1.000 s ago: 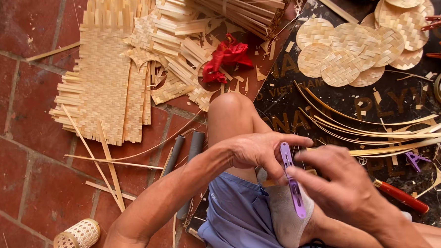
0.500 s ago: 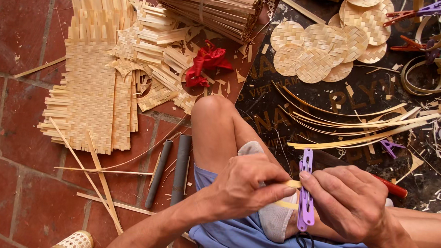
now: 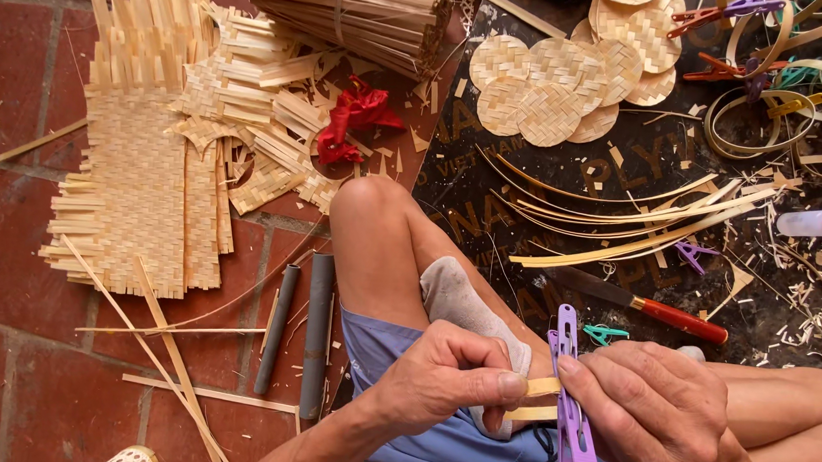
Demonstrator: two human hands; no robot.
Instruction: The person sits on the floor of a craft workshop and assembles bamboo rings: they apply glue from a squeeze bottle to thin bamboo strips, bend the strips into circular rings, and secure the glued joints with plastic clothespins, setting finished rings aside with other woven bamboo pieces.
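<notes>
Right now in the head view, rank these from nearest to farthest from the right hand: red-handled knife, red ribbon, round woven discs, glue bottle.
From the right hand:
1. Red-handled knife, just above it on the dark mat.
2. Glue bottle, at the right edge.
3. Round woven discs, top centre.
4. Red ribbon, upper left of the knee.

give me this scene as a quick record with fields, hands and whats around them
left hand: pinches a pale bamboo strip over the lap
right hand: holds a purple clip against the strip
knife: red handle, lies on the dark mat
woven discs: piled on the mat, upper middle
woven mat pieces: on the brick floor, left
long bamboo strips: curved, on the mat
</notes>
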